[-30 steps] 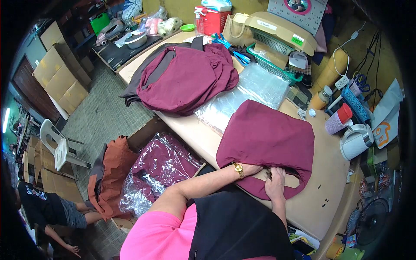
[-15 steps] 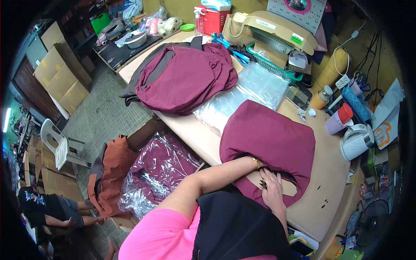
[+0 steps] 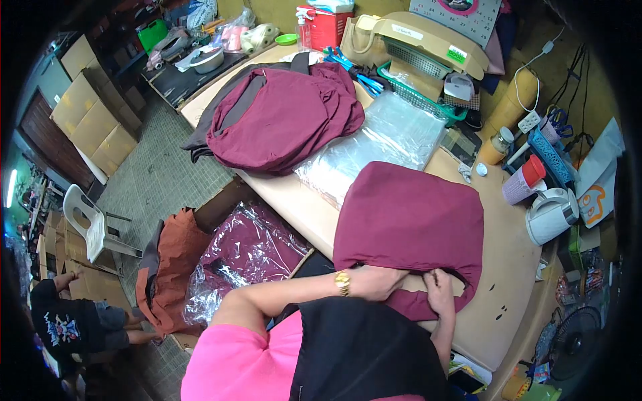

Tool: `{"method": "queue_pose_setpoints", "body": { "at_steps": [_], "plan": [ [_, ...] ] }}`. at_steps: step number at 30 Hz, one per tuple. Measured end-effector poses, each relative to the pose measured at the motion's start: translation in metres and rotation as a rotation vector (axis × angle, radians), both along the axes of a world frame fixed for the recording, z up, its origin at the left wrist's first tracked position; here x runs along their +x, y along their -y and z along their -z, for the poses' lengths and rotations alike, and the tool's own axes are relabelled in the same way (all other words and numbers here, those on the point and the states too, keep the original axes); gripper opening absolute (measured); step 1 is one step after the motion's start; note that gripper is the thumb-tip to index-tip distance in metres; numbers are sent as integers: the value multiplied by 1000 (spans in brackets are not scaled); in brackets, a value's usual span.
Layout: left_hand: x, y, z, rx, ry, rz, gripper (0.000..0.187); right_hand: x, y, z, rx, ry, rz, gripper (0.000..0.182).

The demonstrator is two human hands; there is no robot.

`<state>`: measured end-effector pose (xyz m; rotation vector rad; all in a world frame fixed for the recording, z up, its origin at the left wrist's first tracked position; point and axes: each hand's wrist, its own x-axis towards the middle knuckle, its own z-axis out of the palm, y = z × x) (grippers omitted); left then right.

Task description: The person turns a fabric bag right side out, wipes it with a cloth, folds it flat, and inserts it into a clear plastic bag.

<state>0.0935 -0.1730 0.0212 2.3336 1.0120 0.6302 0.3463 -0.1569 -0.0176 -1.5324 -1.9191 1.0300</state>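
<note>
A maroon fabric bag (image 3: pixel 411 214) lies on the table in front of me, its opening towards me and a strap-like loop of cloth nearest my body. My left hand (image 3: pixel 381 282), below a gold watch (image 3: pixel 343 283), is closed at the left part of the opening's edge, fingertips partly hidden by the cloth. Just to its right, my right hand (image 3: pixel 439 293) pinches the same edge, fingers bent over it. Beyond the bag lies a stack of clear plastic bags (image 3: pixel 384 144). More maroon bags (image 3: pixel 287 120) are piled at the table's far left, over dark grey cloth.
Plastic-wrapped maroon goods (image 3: pixel 247 250) fill a box beside the table, with rust-coloured cloth (image 3: pixel 175 274) over its side. An electric kettle (image 3: pixel 552 215), a cup (image 3: pixel 520 184) and a green basket (image 3: pixel 418 100) line the right and back. Another person (image 3: pixel 73 314) is at the lower left.
My left hand has drawn back out of the bag's opening to its edge, uncovering the watch. My right hand has gone from spread to pinching the edge. The other person has raised an arm.
</note>
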Motion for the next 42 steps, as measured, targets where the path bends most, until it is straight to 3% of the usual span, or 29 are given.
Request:
{"method": "queue_pose_setpoints", "body": {
  "at_steps": [2, 4, 5, 6, 8, 10, 12, 14, 15, 16, 18, 20, 22, 26, 28, 29, 35, 37, 42],
  "plan": [
    [-27, 4, 9, -73, 233, 286, 38, 3, -3, -6, 180, -49, 102, 24],
    [-63, 1, -43, -715, 368, 346, 38, 17, -15, 4, 116, -145, 227, 23],
    [-74, 4, -52, -591, 301, 24, 34, 8, -14, -15, 36, -157, 258, 20],
    [-82, 7, -66, -225, 162, -292, 42, -6, -13, -36, -41, -169, 291, 18],
    [-97, 6, -59, -3, -217, -662, 47, -28, -12, -39, 187, -68, 46, 18],
    [-109, 3, -56, -150, -291, -602, 52, -67, 0, -56, -84, -313, -94, 13],
    [-109, 2, -48, -297, -363, -542, 58, -95, 5, -52, 215, -285, -310, 13],
    [-97, 3, -38, -291, -78, -407, 58, -116, 13, -48, 299, -228, -282, 12],
    [-92, 2, -39, -352, -17, -367, 49, -119, 13, -44, 297, -228, -283, 12],
    [-86, 0, -30, -352, -17, -367, 49, -122, 12, -40, 318, -192, -231, 14],
    [-75, -6, 1, -286, 294, -358, 37, -125, 9, -32, 341, -156, -182, 16],
    [-69, -14, 19, -320, 367, -332, 31, -125, 7, -25, 347, -236, -26, 22],
    [-63, -18, 26, -541, 679, -336, 33, -127, 7, -16, 359, -291, 5, 27],
    [-57, -7, 9, -402, 663, -231, 49, -113, 6, 3, 175, -227, 12, 28],
    [-57, -7, 11, -231, 397, -266, 61, -112, 5, 12, 160, -154, 42, 25],
    [-60, -9, 11, -300, 392, -250, 63, -112, 5, 14, 161, -155, 40, 25],
    [-68, -13, 18, -384, 450, -212, 60, -114, 6, 9, 263, -175, -18, 18],
    [-67, -15, 26, -369, 451, -221, 58, -114, 4, 13, 438, -172, -41, 8],
    [-65, -12, 25, -385, 486, -236, 55, -116, 10, 2, 444, -198, 9, 5]
  ]
}}
